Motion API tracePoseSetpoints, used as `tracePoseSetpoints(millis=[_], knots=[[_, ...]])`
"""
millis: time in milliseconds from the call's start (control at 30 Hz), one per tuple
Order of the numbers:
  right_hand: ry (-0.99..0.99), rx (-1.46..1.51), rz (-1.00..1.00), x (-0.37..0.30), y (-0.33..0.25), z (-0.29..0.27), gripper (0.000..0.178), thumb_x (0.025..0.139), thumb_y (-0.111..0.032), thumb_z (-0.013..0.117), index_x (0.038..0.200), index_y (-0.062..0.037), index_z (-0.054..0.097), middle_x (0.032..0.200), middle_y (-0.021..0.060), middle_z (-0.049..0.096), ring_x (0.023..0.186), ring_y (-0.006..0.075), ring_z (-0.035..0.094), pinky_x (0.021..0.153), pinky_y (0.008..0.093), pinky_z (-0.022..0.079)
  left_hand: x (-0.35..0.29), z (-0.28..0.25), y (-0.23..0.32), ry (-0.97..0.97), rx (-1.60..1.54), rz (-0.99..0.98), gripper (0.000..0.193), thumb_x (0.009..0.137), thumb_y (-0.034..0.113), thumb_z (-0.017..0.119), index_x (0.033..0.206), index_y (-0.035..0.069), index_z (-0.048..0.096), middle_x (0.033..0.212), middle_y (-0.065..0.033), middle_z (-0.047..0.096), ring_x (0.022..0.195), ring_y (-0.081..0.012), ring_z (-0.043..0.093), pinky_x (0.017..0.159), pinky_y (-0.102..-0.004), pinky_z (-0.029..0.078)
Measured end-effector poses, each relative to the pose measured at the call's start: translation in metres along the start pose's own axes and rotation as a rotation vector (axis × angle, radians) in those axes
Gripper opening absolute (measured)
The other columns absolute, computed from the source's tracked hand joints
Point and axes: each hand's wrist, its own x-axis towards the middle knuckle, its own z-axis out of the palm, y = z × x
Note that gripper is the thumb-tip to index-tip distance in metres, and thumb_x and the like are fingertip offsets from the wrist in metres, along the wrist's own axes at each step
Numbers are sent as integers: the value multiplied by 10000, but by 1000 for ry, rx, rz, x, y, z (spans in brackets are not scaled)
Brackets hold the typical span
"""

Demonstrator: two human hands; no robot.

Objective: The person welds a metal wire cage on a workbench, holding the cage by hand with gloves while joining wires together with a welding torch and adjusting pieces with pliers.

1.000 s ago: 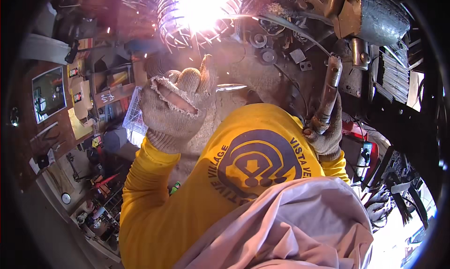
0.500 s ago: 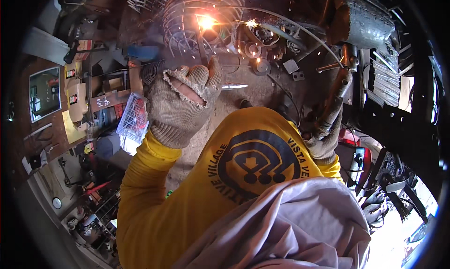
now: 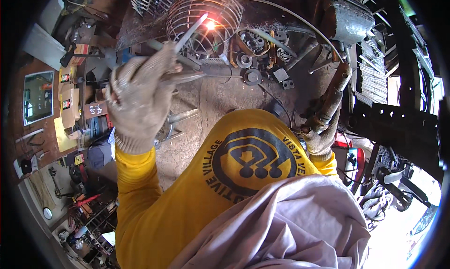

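Observation:
My left hand [image 3: 140,100], in a worn knit glove, is raised and closed around a metal tool [image 3: 191,33] with two prongs spread apart. One prong points up toward a wire cage [image 3: 185,9] of curved bars; the other points right. Part of the tool is hidden by the glove. A red-orange glowing spot [image 3: 211,25] shows at the cage, beside the upper prong. On the right, my gloved right hand [image 3: 322,140] grips a welding electrode holder [image 3: 335,93]. From it a long thin electrode [image 3: 286,13] reaches left to the cage, its tip above the glow.
Metal rings [image 3: 252,77], plates [image 3: 281,74] and other scrap lie on the floor beyond my knees. A heavy metal cylinder [image 3: 349,18] stands far right, near a stack of thin strips [image 3: 373,77]. Shelves with boxes [image 3: 70,100] line the left side.
The bright flare and sparks have dimmed to a small glow. My left hand has moved left and turned, with the tool's prongs now visible. The electrode tip has shifted slightly upward.

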Motion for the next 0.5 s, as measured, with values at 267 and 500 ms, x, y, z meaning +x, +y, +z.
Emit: tracePoseSetpoints(millis=[267, 500], knots=[[56, 0, -29, -15, 0, 7, 1289, 622, -472, 969, 1589, -70, 218, 1206, 82, 566, 951, 159, 617, 797, 313, 545, -73, 24, 12, -13, -272, -383, 283, 916, 52, 739, 1175, -39, 670, 1151, -174, 723, 1079, -253, 702, 844, -340, 597], [24, 13, -59, -21, -9, 23, 1245, 668, -422, 959, 1587, -63, 200, 1227, 92, 565, 960, 165, 626, 800, 306, 551, -102, 42, 35, 133, -720, -748, 214, 935, 21, 700, 1137, -40, 664, 1153, -174, 735, 972, -158, 704, 784, -251, 566]])
